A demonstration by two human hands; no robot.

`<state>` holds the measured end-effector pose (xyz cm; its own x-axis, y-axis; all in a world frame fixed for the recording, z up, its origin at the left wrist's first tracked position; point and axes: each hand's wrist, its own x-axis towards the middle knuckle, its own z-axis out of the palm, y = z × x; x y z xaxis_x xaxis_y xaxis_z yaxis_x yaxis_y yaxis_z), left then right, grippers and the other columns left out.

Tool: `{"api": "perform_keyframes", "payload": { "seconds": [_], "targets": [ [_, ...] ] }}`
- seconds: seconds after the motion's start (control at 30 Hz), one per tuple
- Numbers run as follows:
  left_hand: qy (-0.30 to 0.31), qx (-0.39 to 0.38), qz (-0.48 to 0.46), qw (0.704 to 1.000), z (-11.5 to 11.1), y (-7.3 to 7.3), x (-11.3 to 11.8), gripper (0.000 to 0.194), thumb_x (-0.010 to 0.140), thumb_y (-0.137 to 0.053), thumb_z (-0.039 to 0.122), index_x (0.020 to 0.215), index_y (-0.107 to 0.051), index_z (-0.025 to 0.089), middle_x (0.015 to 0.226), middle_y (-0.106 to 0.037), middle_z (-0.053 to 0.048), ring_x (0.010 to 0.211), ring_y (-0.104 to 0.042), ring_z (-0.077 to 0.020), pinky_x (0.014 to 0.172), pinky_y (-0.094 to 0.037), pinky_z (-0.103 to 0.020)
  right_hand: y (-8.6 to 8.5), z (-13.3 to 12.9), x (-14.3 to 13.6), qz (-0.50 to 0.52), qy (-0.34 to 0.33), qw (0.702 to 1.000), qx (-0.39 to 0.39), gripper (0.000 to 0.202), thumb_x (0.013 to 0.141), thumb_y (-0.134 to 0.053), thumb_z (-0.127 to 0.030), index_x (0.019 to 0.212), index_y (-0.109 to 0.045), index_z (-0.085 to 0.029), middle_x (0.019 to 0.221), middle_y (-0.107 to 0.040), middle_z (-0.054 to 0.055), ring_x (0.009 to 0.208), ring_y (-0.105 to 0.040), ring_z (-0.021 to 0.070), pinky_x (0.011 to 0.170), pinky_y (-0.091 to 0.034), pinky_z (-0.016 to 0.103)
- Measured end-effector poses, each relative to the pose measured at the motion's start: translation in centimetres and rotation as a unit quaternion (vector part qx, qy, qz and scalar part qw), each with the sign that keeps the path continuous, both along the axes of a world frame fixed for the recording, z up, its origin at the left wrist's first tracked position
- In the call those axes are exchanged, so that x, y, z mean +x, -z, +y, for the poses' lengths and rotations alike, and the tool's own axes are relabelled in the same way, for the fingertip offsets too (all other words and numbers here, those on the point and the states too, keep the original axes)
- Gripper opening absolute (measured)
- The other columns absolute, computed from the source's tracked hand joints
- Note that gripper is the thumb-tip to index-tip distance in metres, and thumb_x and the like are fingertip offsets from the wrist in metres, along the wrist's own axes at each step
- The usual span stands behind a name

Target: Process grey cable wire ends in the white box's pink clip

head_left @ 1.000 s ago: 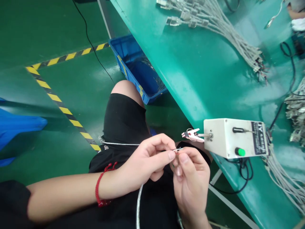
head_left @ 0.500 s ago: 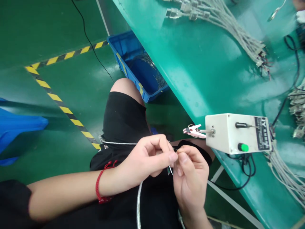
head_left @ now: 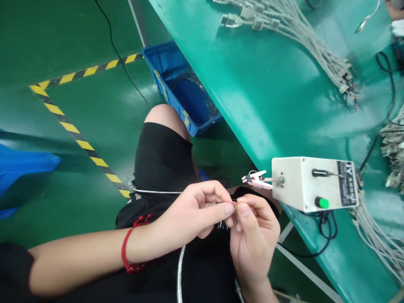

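My left hand (head_left: 205, 210), with a red cord bracelet on its wrist, is closed in a pinch on the end of a silvery, clear-jacketed cable (head_left: 180, 269). Fingertips to fingertips with it, my right hand (head_left: 255, 235) pinches the thin wires at that end. A bit of red and green wire shows between the hands, and short pale wire ends (head_left: 222, 225) stick out below the left fingers. The fingers hide most of the wires. Above my lap, both hands are left of a white box device (head_left: 315, 183) with a green button and a pink-and-black clip (head_left: 257, 179).
On the green table (head_left: 246, 92) lies a bundle of USB cables (head_left: 303, 38), with more cables (head_left: 378, 235) behind the device. A blue bin (head_left: 164, 88) holding cables stands beside the table. Black power cords (head_left: 328, 231) hang near the table edge. Part of another person shows top right.
Both hands stay together with small finger movements. More of the thin wire ends now show below the left fingers. The view has shifted slightly.
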<state>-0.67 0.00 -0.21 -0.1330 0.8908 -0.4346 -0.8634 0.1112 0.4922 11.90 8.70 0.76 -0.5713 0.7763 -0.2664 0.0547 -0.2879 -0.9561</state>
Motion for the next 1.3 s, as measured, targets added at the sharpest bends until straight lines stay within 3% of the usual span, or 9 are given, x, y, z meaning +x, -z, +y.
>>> {"api": "perform_keyframes", "payload": {
  "seconds": [0.27, 0.43, 0.53, 0.7, 0.8, 0.9, 1.1, 1.3],
  "targets": [
    [-0.037, -0.045, 0.047, 0.997, 0.3, 0.3, -0.4, 0.02, 0.094, -0.075, 0.031, 0.086, -0.065, 0.015, 0.068, -0.066, 0.002, 0.043, -0.04, -0.0013, 0.038, -0.03, -0.011, 1.1, 0.5, -0.2, -0.023, 0.018, 0.999, -0.041, 0.008, 0.098, -0.066, -0.027, 0.098, -0.073, -0.022, 0.064, -0.054, -0.004, 0.058, -0.05, 0.0102, 0.058, -0.045, 0.025],
    [-0.051, -0.061, 0.079, 0.994, 0.5, 0.5, -0.9, 0.018, 0.096, -0.073, 0.028, 0.085, -0.066, 0.016, 0.063, -0.06, 0.004, 0.044, -0.037, -0.0014, 0.039, -0.028, -0.011, 0.8, 1.5, -1.1, 0.047, 0.069, 0.987, -0.138, 0.029, 0.099, -0.06, -0.038, 0.12, -0.071, -0.021, 0.083, -0.054, 0.001, 0.076, -0.052, 0.0134, 0.071, -0.051, 0.027],
    [-0.067, -0.049, 0.086, 0.993, 0.8, 0.4, -1.3, 0.017, 0.095, -0.073, 0.022, 0.082, -0.065, 0.014, 0.062, -0.06, 0.005, 0.045, -0.038, -0.0005, 0.042, -0.029, -0.011, 0.3, 1.8, -1.8, 0.099, 0.108, 0.969, -0.197, 0.043, 0.101, -0.058, -0.047, 0.133, -0.066, -0.02, 0.079, -0.048, -0.001, 0.069, -0.044, 0.0117, 0.064, -0.048, 0.023],
    [-0.072, -0.046, 0.102, 0.991, 1.3, -0.1, -1.8, 0.016, 0.094, -0.073, 0.02, 0.081, -0.067, 0.013, 0.064, -0.061, 0.004, 0.057, -0.051, -0.0041, 0.054, -0.039, -0.014, 0.3, 2.2, -2.4, 0.143, 0.147, 0.948, -0.245, 0.032, 0.099, -0.067, -0.042, 0.122, -0.071, -0.02, 0.065, -0.032, -0.008, 0.055, -0.025, 0.0088, 0.054, -0.042, 0.018],
    [-0.073, -0.041, 0.105, 0.991, 1.6, -0.2, -2.2, 0.017, 0.093, -0.073, 0.021, 0.081, -0.066, 0.013, 0.064, -0.06, 0.004, 0.058, -0.052, -0.0054, 0.055, -0.039, -0.016, 0.7, 2.4, -2.5, 0.158, 0.151, 0.938, -0.268, 0.043, 0.091, -0.078, -0.044, 0.126, -0.069, -0.02, 0.06, -0.026, -0.012, 0.05, -0.015, 0.0073, 0.048, -0.036, 0.016],
    [-0.07, -0.037, 0.111, 0.991, 1.7, -0.2, -2.4, 0.017, 0.094, -0.072, 0.022, 0.081, -0.065, 0.013, 0.064, -0.06, 0.003, 0.057, -0.05, -0.0061, 0.054, -0.038, -0.017, 1.1, 2.5, -2.5, 0.163, 0.15, 0.935, -0.276, 0.051, 0.085, -0.085, -0.046, 0.127, -0.069, -0.021, 0.056, -0.022, -0.015, 0.047, -0.008, 0.0058, 0.044, -0.032, 0.016],
    [-0.048, -0.036, 0.186, 0.981, 1.8, -0.2, -2.7, 0.016, 0.094, -0.068, 0.023, 0.081, -0.063, 0.014, 0.063, -0.051, 0.006, 0.053, -0.035, -0.0059, 0.049, -0.027, -0.02, 1.3, 2.8, -2.6, 0.126, 0.171, 0.945, -0.248, 0.038, 0.087, -0.082, -0.049, 0.112, -0.076, -0.021, 0.05, -0.018, -0.015, 0.045, -0.005, 0.006, 0.047, -0.037, 0.016],
    [-0.032, -0.041, 0.282, 0.958, 1.7, 0.0, -3.0, 0.012, 0.094, -0.064, 0.021, 0.083, -0.064, 0.016, 0.057, -0.045, 0.007, 0.048, -0.03, -0.006, 0.045, -0.023, -0.022, 1.1, 3.1, -2.4, 0.091, 0.183, 0.954, -0.218, 0.03, 0.087, -0.083, -0.047, 0.107, -0.078, -0.025, 0.048, -0.021, -0.014, 0.047, -0.008, 0.0068, 0.051, -0.041, 0.015]
  ]
}}
